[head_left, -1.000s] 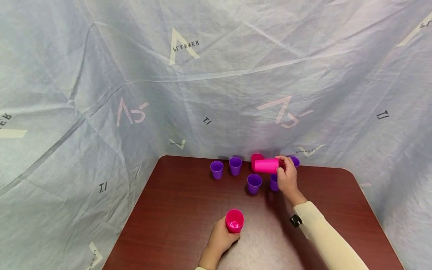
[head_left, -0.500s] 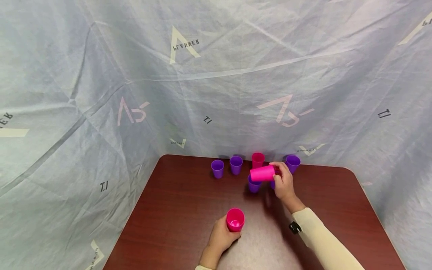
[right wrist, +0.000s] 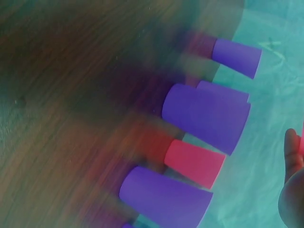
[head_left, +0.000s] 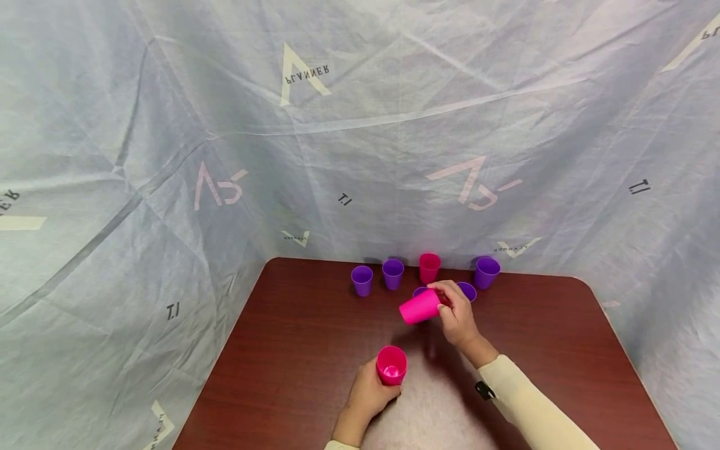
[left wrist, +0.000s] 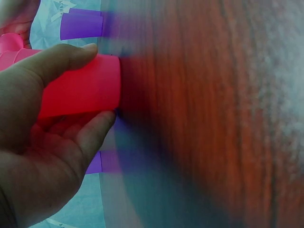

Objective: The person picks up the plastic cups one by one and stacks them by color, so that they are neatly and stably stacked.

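Observation:
My left hand grips a pink cup that stands upright near the middle of the table, mouth up. In the left wrist view, the thumb and fingers wrap this pink cup close to its base. Above and to the right, my right hand pinches another pink cup near its rim. That cup is raised off the table and tilted, its base pointing down-left toward the left hand's cup. Only part of the right hand shows at the edge of the right wrist view.
Along the table's far edge stand purple cups and one pink cup. Two purple cups, one of them this purple cup, sit partly behind the right hand and its cup. A grey fabric sheet hangs behind the brown table.
My right hand has carried its pink cup left and toward the person, tilting its base further down. The left hand and its cup have stayed in place.

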Demonstrator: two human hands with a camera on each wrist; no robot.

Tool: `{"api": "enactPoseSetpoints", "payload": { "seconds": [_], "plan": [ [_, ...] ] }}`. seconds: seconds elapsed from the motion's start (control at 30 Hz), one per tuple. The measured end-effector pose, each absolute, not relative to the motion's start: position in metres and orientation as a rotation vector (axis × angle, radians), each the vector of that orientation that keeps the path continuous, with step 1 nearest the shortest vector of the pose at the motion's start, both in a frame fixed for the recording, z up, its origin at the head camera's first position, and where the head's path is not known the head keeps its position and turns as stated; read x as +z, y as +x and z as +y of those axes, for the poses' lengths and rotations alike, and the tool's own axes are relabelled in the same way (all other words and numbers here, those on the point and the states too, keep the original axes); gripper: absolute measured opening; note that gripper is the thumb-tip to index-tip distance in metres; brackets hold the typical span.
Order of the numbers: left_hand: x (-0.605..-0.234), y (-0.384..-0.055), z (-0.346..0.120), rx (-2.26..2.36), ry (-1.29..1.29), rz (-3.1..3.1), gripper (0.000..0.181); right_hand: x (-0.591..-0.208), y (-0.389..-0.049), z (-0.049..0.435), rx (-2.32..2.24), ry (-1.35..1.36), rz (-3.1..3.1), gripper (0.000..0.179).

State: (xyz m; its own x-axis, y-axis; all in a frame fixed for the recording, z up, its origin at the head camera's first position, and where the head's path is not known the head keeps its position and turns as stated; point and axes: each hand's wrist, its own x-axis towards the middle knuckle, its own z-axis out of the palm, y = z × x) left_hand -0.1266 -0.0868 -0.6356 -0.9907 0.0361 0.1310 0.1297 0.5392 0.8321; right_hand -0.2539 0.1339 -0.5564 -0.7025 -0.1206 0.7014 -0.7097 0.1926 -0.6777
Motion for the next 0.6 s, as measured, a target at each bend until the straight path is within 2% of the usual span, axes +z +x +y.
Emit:
{"api": "enactPoseSetpoints", "payload": {
  "seconds": [0.2,0.6],
  "plan": [
    [-0.636,-0.127,-0.086,-1.464,-0.141,-2.672,0.057,-0.576,-0.258,0.132,1.505,0.809,-1.984,0.051],
    [-0.635,-0.127,-0.086,-1.460,-0.147,-2.686,0.061,-0.577,-0.239,0.115,1.454,0.972,-1.966,0.040]
  ]
}}
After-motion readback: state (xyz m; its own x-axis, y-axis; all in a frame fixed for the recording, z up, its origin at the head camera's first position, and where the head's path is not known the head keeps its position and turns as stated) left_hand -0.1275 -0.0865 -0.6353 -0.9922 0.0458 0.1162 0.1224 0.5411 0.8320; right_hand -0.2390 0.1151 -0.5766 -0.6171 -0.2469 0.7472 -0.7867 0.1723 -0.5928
